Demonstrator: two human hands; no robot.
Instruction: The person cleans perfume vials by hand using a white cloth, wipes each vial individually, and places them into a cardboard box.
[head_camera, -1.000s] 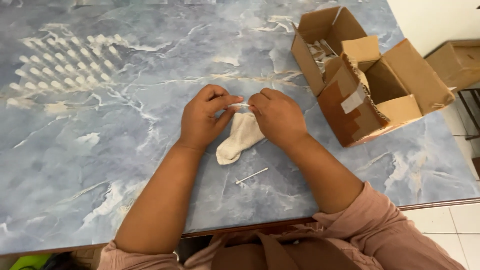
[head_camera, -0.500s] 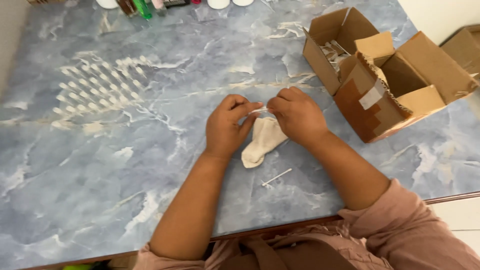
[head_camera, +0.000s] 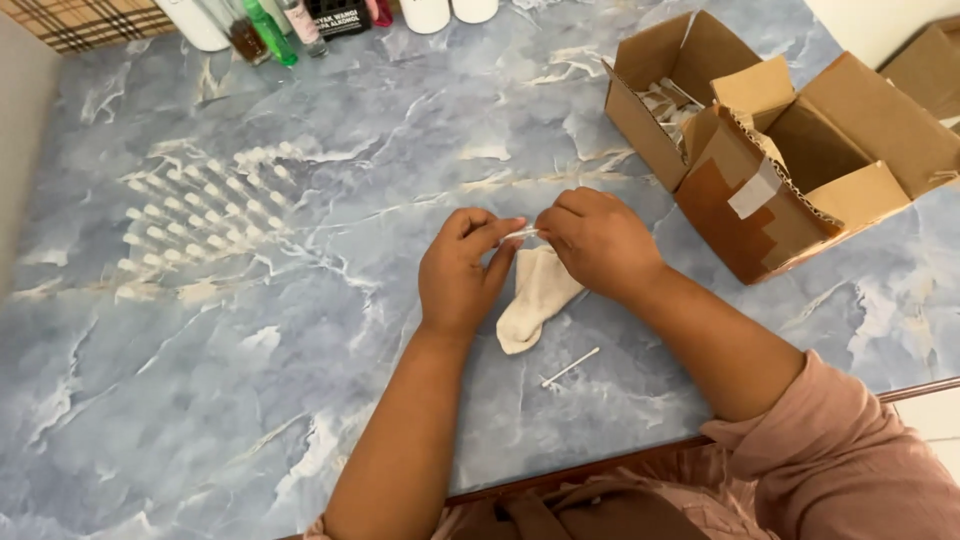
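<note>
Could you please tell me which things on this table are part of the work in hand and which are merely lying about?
In hand:
left hand
right hand
small clear tube pinched between them
white cloth beneath

Lying about:
thin white stick
rows of small white pieces
open cardboard boxes
bottles

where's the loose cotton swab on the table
In the head view, the cotton swab lies on the table just right of the white cloth, below the right hand.

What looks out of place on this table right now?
One thin white stick lies alone by the near table edge, apart from the neat rows at the left. The cardboard box also has torn, taped flaps.
</note>
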